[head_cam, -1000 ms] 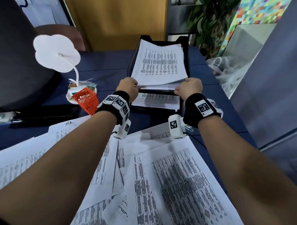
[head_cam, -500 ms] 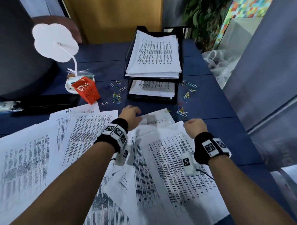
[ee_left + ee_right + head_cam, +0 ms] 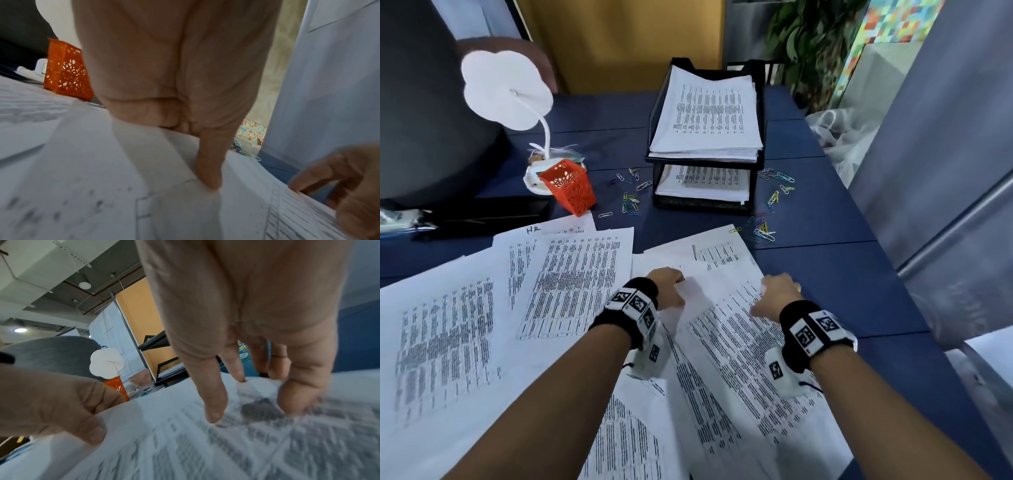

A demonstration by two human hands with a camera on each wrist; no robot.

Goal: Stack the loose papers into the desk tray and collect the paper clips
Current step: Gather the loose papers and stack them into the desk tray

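Note:
Loose printed papers lie spread over the near half of the blue desk. My left hand pinches the left edge of the top sheet; in the left wrist view its thumb lies on top and its fingers curl under. My right hand rests its straight fingertips on the same sheet, near its right edge. The black two-tier desk tray stands at the back with paper stacks on both levels. Coloured paper clips lie scattered left and right of the tray.
An orange mesh basket stands left of the tray, beside a white flower-shaped lamp. A black flat object lies at the left edge. A grey panel and a plastic bag border the desk on the right.
Both hands left the tray's top stack and came back toward me onto the loose papers. The left hand has taken hold of a sheet's edge.

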